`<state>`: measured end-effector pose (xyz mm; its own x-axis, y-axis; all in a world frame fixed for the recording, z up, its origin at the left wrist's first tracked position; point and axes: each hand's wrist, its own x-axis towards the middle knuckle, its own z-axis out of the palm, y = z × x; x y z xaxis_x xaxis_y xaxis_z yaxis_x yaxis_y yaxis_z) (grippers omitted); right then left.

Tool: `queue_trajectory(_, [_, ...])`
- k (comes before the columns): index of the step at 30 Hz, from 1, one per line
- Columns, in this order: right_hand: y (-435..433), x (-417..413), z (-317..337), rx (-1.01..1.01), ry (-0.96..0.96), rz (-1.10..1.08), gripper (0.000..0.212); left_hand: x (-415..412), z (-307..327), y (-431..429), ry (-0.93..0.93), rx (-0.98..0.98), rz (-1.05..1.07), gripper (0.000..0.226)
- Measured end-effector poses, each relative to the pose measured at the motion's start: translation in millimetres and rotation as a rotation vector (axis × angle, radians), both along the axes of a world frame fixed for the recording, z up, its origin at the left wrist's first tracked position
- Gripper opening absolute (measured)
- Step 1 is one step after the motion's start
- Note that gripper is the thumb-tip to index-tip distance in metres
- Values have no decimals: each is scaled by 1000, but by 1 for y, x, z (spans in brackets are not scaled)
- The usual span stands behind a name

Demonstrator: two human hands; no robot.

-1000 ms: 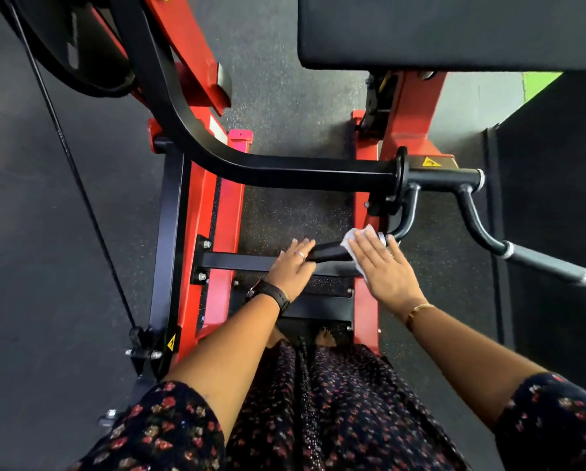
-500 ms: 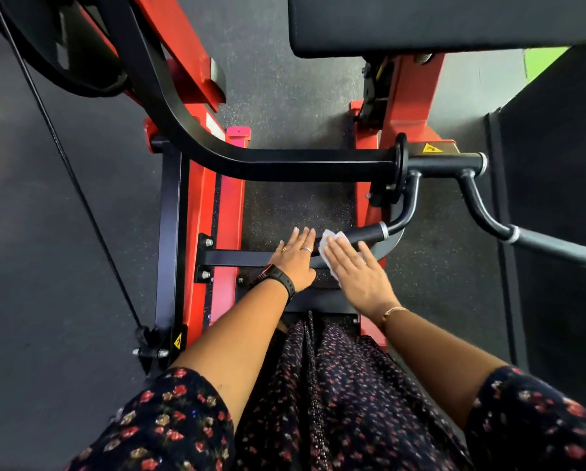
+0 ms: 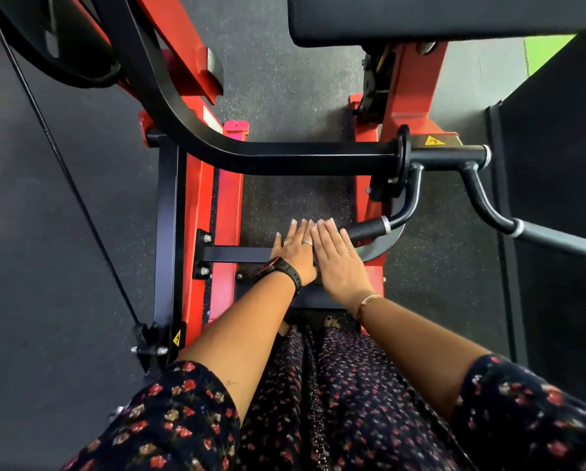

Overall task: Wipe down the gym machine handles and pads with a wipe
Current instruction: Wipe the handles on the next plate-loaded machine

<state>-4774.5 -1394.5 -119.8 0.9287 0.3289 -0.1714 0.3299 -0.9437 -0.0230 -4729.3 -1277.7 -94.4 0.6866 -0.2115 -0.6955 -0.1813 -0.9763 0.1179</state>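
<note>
– Two hands are lying flat over the near end of the inner handle (image 3: 366, 229). We are holding the left hand (image 3: 293, 251) and the right hand (image 3: 340, 266) side by side, fingers straight and held together, the two touching along their inner edges.

– And the wipe? We are not seeing it anywhere.

– No, it is showing nowhere. We are guessing it is sitting under the right palm, against the grip, but we cannot tell.

– So which step are we judging this to be?

– We are working the inner handle at its free end, so that grip is probably nearing done. The outer handle (image 3: 556, 241), well apart to the right, and the black pad (image 3: 420, 18) up top are waiting their turn, we are supposing.

– Then what is the next move asking of us?

– We are needing to curl the fingers round the wipe so it is travelling with the hand. Then we are reaching right to the outer handle and wrapping it rather than pressing flat.
</note>
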Motion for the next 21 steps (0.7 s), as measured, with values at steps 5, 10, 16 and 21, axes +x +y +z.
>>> queue_trajectory(5, [-63, -18, 4, -76, -43, -128, 71, -2, 2, 2, -4, -80, 46, 95])
queue_trajectory(10, [-60, 6, 15, -25, 2, -372, 59, -3, 1, 4, -13, -120, 56, 97])
queue_trajectory(16, [2, 15, 14, -86, 82, -65, 64, -3, 0, 3, -32, -95, 38, 92])
queue_trajectory(21, [-41, -20, 0, -56, -10, 43, 66, -5, -3, 4, -29, -171, 96, 73])
